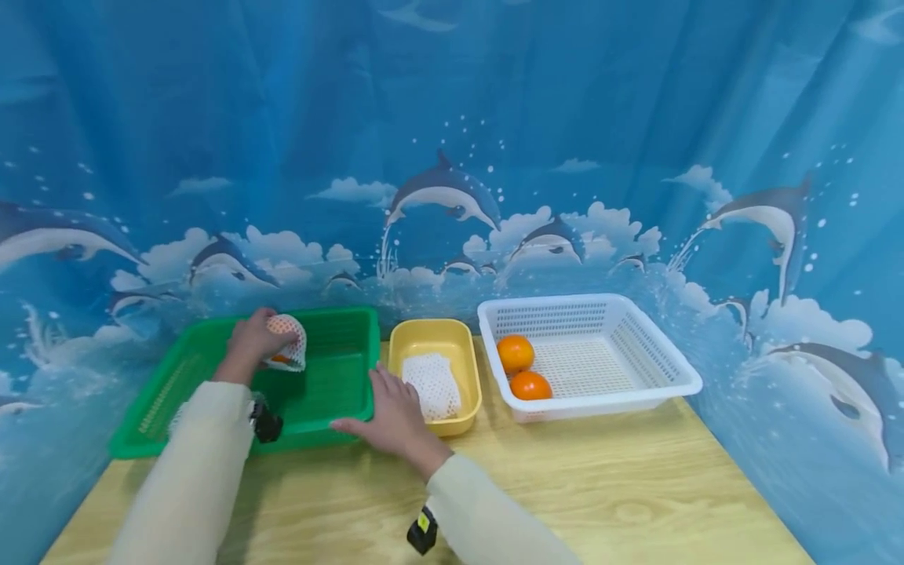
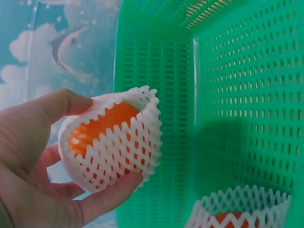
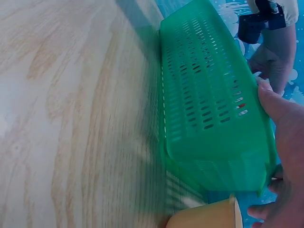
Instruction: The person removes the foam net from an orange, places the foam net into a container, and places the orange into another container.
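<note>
An orange in a white foam net sleeve [image 2: 114,142] is held by my left hand [image 1: 253,343], thumb and fingers spread around it. Head view places it over the green basket [image 1: 328,428]. Inside that basket, another sleeved orange [image 2: 237,216] shows at the bottom of the left wrist view. My right hand [image 1: 397,412] grips the basket's near right corner, its thumb [image 3: 273,97] on the rim and the fingers around the end wall. Just right of this hand is a yellow bin [image 1: 469,392] containing white foam net sleeves [image 1: 432,384].
A white basket [image 1: 600,406] stands on the right with two bare oranges, one [image 1: 515,353] behind the other [image 1: 531,385], at its left end. All the containers sit on a wooden table [image 1: 600,479]. Behind it hangs a blue dolphin-print curtain [image 1: 318,102].
</note>
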